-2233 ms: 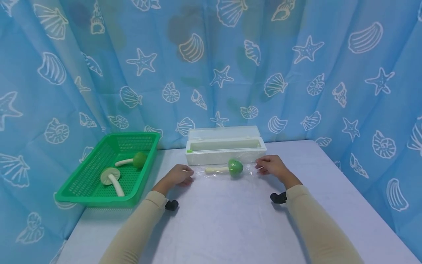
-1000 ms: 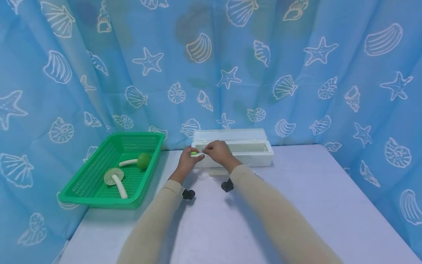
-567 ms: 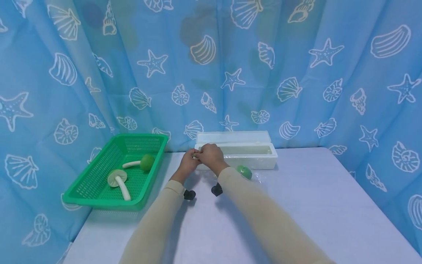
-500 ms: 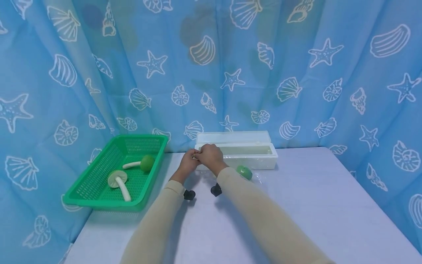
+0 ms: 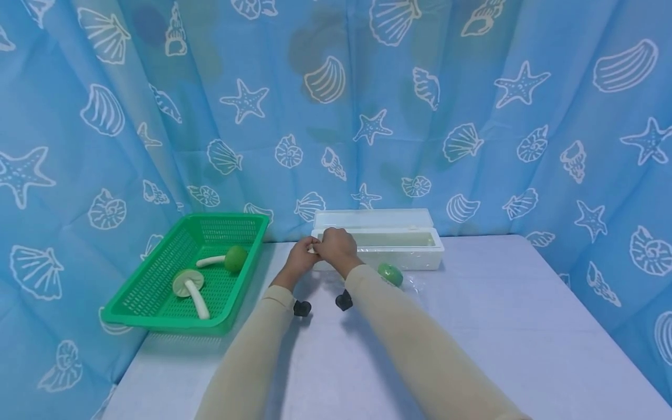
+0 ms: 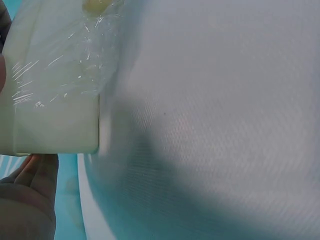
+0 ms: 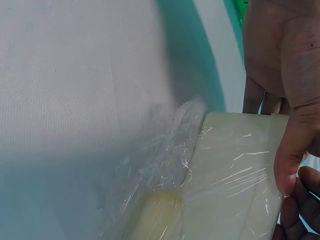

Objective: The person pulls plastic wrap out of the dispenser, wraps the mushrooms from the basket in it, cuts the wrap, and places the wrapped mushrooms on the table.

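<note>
A white cling film dispenser (image 5: 399,258) lies at the back of the table, its lid raised. My left hand (image 5: 299,259) grips its left end, fingers against the end wall in the left wrist view. Right beside it, my right hand (image 5: 338,248) holds the same corner; in the right wrist view its thumb (image 7: 287,180) presses the top edge and fingers reach behind the end. What lies between the fingertips is hidden. Clear film (image 7: 245,175) hangs down the front and over a toy mushroom (image 5: 390,274) with a green cap; its pale stem (image 7: 157,215) shows in the right wrist view.
A green mesh basket (image 5: 226,315) stands at the left with two more toy mushrooms, one with its stem forward (image 5: 195,297) and one on its side (image 5: 234,259). A blue shell-print curtain (image 5: 336,116) hangs behind the white-clothed table (image 5: 472,326).
Both hands have left the film's lower corners beside the mushroom and come together at the dispenser's left end. The green piece there is now covered by the hands. Over the last half second they barely move.
</note>
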### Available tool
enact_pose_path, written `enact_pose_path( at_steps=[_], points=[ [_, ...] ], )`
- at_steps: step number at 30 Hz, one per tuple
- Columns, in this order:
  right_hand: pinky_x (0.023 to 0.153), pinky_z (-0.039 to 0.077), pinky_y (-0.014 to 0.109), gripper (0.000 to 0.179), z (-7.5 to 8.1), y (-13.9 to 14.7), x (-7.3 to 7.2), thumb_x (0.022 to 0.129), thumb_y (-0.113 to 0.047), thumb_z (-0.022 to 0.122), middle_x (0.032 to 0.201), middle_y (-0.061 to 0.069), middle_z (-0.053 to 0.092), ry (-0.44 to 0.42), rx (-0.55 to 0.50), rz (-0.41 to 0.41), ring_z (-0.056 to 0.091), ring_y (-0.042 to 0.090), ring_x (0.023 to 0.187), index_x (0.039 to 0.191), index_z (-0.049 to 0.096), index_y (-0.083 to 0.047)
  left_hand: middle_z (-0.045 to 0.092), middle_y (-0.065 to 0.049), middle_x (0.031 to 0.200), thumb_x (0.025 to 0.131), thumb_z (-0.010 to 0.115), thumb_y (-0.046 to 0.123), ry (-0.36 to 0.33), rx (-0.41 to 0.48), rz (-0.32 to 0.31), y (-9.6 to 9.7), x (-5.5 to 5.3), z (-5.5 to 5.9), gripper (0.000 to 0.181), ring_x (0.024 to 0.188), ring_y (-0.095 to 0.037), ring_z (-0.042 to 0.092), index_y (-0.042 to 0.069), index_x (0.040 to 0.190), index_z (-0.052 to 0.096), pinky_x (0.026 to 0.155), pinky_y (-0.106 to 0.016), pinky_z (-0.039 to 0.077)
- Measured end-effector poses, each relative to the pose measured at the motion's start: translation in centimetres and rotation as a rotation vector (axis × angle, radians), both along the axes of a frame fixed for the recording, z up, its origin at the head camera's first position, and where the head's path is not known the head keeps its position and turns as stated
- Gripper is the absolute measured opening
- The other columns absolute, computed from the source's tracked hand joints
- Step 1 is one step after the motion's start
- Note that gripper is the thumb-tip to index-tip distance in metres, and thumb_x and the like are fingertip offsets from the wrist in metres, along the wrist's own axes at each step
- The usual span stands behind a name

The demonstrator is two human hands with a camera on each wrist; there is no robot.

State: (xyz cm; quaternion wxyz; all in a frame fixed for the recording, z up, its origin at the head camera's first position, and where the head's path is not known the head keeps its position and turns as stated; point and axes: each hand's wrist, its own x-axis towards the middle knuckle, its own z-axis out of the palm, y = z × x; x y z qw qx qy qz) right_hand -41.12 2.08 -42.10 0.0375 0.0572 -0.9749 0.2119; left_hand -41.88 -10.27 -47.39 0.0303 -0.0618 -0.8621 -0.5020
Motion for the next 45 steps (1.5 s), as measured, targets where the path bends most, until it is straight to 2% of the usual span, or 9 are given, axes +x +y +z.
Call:
enact_pose_path(
  at_steps=[5,11,17,23,27,31,36,42,45],
  points=[
    [0.043,0.034,0.031,0.042,-0.2,0.3,0.0,0.090,-0.035,0.063,0.049,-0.002,0.039,-0.002,-0.030,-0.005,0.040,0.015,0.046,0.056,0.048,-0.015,0.048,-0.016,0.141,0.087,0.073,0.013,0.003,-0.007,0.007,0.1,0.0,-0.2,0.022,0.137,-0.039,0.034,0.006,0.104,0.062,0.103,-0.053,0.037],
    [0.042,0.033,0.030,0.039,-0.2,0.6,0.2,0.090,-0.031,0.061,0.047,-0.003,0.039,0.000,-0.055,0.018,0.037,0.015,0.044,0.056,0.051,-0.015,0.041,-0.016,0.148,0.085,0.075,0.014,0.067,-0.034,0.009,0.0,-0.2,-0.7,0.018,0.137,-0.036,0.034,0.006,0.094,0.062,0.107,-0.054,0.031],
    [0.047,0.039,0.031,0.035,-0.3,0.6,0.2,0.091,-0.034,0.062,0.052,-0.002,0.051,-0.010,-0.058,0.028,0.046,0.016,0.050,0.063,0.061,-0.014,0.032,-0.014,0.154,0.085,0.075,0.018,0.072,-0.043,0.022,-0.1,0.0,-1.0,0.017,0.142,-0.037,0.025,0.009,0.090,0.062,0.109,-0.056,0.027],
    [0.052,0.045,0.033,0.028,0.1,0.7,0.5,0.092,-0.034,0.063,0.062,-0.002,0.060,-0.004,-0.041,0.019,0.054,0.017,0.058,0.074,0.070,-0.013,0.031,-0.012,0.155,0.086,0.075,0.020,0.072,-0.038,0.018,-0.1,-0.1,-1.2,0.016,0.143,-0.036,0.023,0.011,0.091,0.062,0.109,-0.057,0.025],
    [0.057,0.048,0.033,0.022,0.6,0.8,0.7,0.091,-0.033,0.066,0.069,-0.005,0.063,-0.008,-0.051,0.006,0.057,0.016,0.064,0.082,0.074,-0.015,0.031,-0.012,0.155,0.085,0.075,0.017,0.076,-0.036,0.017,0.0,-0.1,-1.2,0.015,0.142,-0.036,0.024,0.012,0.089,0.061,0.108,-0.057,0.028],
    [0.052,0.045,0.031,0.029,0.7,0.9,0.6,0.092,-0.033,0.066,0.061,-0.004,0.060,-0.047,-0.069,-0.006,0.054,0.015,0.057,0.069,0.070,-0.016,0.032,-0.014,0.154,0.084,0.076,0.016,0.080,-0.024,0.010,0.3,0.0,-1.1,0.016,0.142,-0.037,0.025,0.010,0.088,0.061,0.107,-0.057,0.029],
    [0.045,0.037,0.029,0.032,0.8,2.1,-0.1,0.088,-0.020,0.064,0.052,-0.003,0.047,-0.082,-0.081,-0.022,0.041,0.014,0.048,0.057,0.058,-0.014,0.031,-0.013,0.154,0.083,0.078,0.023,0.066,-0.019,0.001,0.4,0.0,-1.0,0.023,0.142,-0.037,0.024,0.011,0.089,0.060,0.110,-0.056,0.025],
    [0.060,0.050,0.034,0.017,1.4,4.0,-0.7,0.084,-0.021,0.069,0.064,-0.003,0.062,-0.097,-0.072,-0.031,0.056,0.018,0.063,0.069,0.072,-0.013,0.028,-0.011,0.156,0.082,0.079,0.032,0.043,-0.014,0.010,0.0,-0.4,-0.7,0.030,0.143,-0.036,0.021,0.011,0.093,0.060,0.111,-0.054,0.024],
    [0.065,0.052,0.038,0.017,1.7,5.2,-0.8,0.084,-0.020,0.069,0.067,-0.001,0.065,-0.114,-0.060,-0.033,0.059,0.021,0.067,0.070,0.071,-0.011,0.027,-0.011,0.156,0.083,0.079,0.033,0.029,-0.028,0.008,0.0,-0.4,-0.5,0.032,0.143,-0.036,0.020,0.011,0.095,0.060,0.111,-0.054,0.023]
  ],
)
